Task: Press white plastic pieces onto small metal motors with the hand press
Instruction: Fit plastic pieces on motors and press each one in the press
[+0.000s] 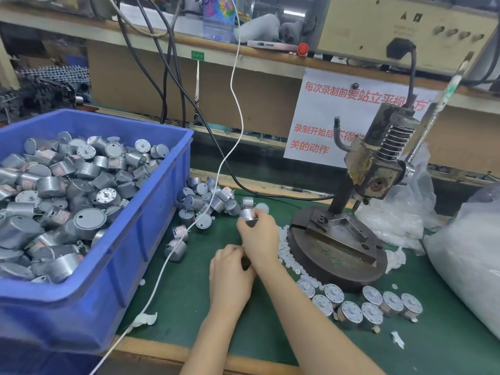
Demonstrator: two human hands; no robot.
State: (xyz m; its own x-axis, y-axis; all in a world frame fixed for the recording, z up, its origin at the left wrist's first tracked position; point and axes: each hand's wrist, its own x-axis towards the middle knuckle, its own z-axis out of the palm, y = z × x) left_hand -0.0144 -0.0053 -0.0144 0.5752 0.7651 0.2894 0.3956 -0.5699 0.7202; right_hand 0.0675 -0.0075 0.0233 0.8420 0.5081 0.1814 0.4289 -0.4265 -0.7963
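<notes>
Pinches a metal motor (247, 214) in the right grip (261, 236), just over the green worktop (189, 293), left of the hand press (338, 247) with white plastic pieces (282, 249) along its base. Curls the left grip (230, 277) close below; contents hidden.

Left hand (230, 274) contents (under fingers) unseen

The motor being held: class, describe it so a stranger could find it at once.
Find the blue bin on the left; loose motors lie right of it on the green mat. At that pile's right edge, the right hand pinches one motor, the only one visibly held.
</notes>
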